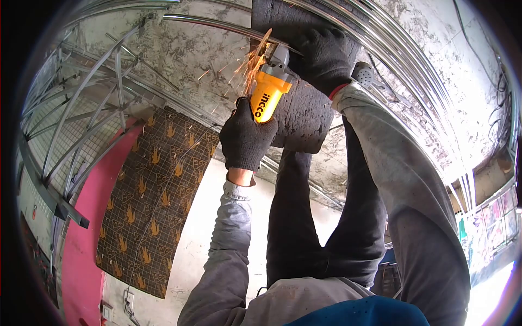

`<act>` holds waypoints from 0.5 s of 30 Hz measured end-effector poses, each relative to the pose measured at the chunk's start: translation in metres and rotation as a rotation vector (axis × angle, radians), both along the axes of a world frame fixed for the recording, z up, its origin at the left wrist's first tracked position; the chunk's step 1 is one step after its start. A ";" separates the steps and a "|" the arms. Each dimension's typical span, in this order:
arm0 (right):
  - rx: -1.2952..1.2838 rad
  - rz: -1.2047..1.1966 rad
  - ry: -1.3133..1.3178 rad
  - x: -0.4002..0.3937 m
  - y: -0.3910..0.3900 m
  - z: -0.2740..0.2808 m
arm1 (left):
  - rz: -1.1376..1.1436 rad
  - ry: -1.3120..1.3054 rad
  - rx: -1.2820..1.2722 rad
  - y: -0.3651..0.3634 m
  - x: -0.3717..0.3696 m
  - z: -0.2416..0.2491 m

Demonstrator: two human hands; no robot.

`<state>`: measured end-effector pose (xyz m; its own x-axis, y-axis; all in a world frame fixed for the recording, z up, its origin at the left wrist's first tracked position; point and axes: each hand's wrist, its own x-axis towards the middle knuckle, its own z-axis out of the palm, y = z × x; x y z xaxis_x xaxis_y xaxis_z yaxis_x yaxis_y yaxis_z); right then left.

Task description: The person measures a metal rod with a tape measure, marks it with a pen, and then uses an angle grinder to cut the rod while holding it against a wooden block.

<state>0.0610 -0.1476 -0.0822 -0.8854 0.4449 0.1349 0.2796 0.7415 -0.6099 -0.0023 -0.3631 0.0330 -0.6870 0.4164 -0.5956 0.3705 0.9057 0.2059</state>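
Note:
My left hand (247, 136), in a dark knit glove, is wrapped around the yellow body of an angle grinder (269, 95). The grinder's thin disc (266, 42) meets a shiny metal tube (217, 24), and orange sparks (253, 68) spray from that spot. My right hand (325, 57), also gloved, is closed over the tube's end to the right of the disc; its fingertips are partly hidden. Beneath the tube and grinder is a worn dark board (304, 122), lying in front of my legs.
Long shiny metal tubes (405, 49) run past my right hand. On the left stands a welded metal frame (81, 125), near a pink panel (81, 261) and a dark patterned sheet (157, 201). A round perforated metal piece (362, 73) is by my right wrist.

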 end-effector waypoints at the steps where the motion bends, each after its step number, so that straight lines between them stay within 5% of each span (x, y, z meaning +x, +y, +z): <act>1: -0.003 0.004 -0.028 0.001 -0.001 -0.001 | 0.006 -0.013 -0.003 0.000 0.000 0.000; 15: 0.048 0.026 -0.095 0.003 -0.002 -0.014 | -0.007 0.024 0.008 0.001 0.001 0.003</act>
<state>0.0639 -0.1491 -0.0966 -0.9065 0.4163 0.0706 0.3143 0.7768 -0.5457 -0.0015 -0.3616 0.0357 -0.6979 0.4258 -0.5758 0.3820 0.9015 0.2037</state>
